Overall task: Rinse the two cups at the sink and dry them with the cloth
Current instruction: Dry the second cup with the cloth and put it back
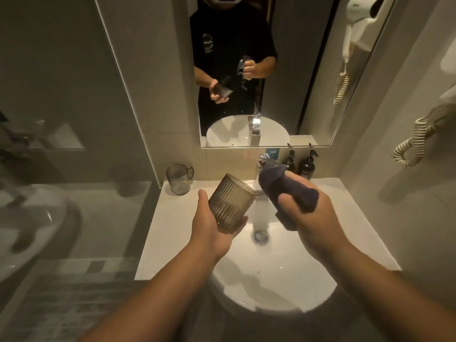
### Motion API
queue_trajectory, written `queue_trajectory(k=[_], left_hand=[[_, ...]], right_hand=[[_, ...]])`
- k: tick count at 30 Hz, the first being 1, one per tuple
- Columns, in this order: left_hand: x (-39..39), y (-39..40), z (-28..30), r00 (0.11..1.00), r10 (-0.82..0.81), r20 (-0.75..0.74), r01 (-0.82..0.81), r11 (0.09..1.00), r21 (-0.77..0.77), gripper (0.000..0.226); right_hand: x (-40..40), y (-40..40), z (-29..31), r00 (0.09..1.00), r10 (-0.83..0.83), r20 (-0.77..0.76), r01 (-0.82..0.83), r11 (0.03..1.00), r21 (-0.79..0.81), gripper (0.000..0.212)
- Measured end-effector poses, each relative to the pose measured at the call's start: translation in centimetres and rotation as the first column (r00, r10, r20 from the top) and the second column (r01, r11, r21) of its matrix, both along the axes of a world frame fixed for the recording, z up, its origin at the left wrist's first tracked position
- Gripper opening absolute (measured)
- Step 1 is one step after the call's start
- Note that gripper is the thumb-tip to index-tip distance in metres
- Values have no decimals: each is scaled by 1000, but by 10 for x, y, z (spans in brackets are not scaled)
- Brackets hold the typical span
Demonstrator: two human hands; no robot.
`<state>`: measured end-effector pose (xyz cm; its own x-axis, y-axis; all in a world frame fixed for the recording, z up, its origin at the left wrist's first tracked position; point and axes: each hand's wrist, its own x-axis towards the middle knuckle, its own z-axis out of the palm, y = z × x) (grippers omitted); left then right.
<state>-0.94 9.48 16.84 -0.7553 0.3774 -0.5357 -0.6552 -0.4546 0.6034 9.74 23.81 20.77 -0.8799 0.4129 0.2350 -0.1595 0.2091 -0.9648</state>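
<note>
Your left hand (212,225) is half closed around the ribbed amber glass cup (230,204): palm under the base, thumb up the near wall, fingertips curled round the bottom edge. The cup is held above the sink basin (271,287), tilted so its long axis runs from the palm up and away, and its open mouth faces up and to the right.

Your right hand (308,213) is closed on the dark cloth (288,191), thumb pressed over the bunched fabric. A cloth-covered finger end pokes up and left, and a loose tail hangs below the fist. The cloth sits just right of the cup rim, near it but not touching.

The key relation: the cup mouth points toward the cloth hand, so the right hand is the nearer one to go in. Judgement: the drying step on this cup is about to begin, and it calls for a short leftward push of the cloth tip along the cup's axis.

The second cup, a clear handled mug (179,179), stands upright on the counter (172,218) at back left, well apart from both hands. No water shows at the tap (264,162).
</note>
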Motion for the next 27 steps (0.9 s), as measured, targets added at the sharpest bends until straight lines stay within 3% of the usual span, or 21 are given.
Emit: queue_trajectory(k=[1,3,5,9,13,21,27], left_hand=[[4,3,0,999,-42,-3,42,999,10,60],[12,7,-1,988,-155,-27,156,988,23,62],[15,7,-5,961,-262,-84,260,965,-31,58],[11,-3,-7,860,-471,-196,443,880,-169,50],[11,-4,4,803,-548,-236,509,835,-207,58],[18,10,2,940,-287,-183,292,956,-1,66],[17,18,-8,940,-296,-170,307,951,44,71]], right_hand=[[0,-5,-7,999,-45,12,41,972,233,40],[-4,-13,-23,999,-10,-41,33,812,582,55],[-7,-12,-35,994,43,-102,46,674,738,72],[-11,2,-21,993,82,-90,14,658,753,74],[-16,6,-11,984,169,-52,-75,664,744,65],[-7,-4,-29,980,169,-103,0,520,854,74],[3,-10,-35,982,167,-88,-27,584,811,84]])
